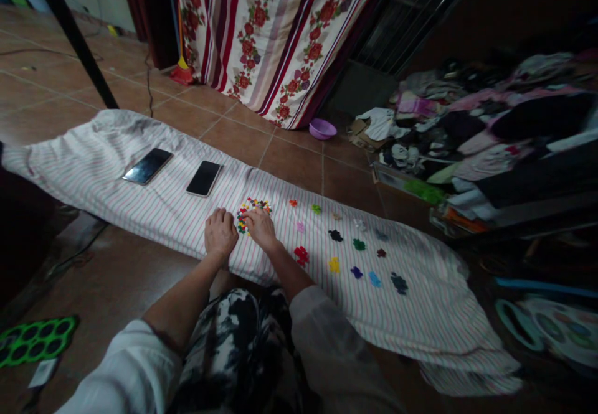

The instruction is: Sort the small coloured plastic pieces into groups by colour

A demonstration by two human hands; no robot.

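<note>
A striped white cloth (116, 171) lies across the tiled floor. On it sits a mixed pile of small coloured beads (255, 205). My left hand (219, 232) rests on the cloth just left of the pile, fingers curled under. My right hand (260, 227) lies at the pile's near edge, fingers bent and touching the beads. To the right lie several small sorted heaps by colour: red (301, 254), yellow (334, 265), black (335, 235), green (359, 244), blue (374, 279). What either hand holds is hidden.
Two dark phones (147, 166) (204, 178) lie on the cloth at the left. A purple bowl (322, 129) stands by a floral curtain (275, 34). Piled clothes (490, 121) fill the right. A green tray with holes (35, 339) lies at lower left.
</note>
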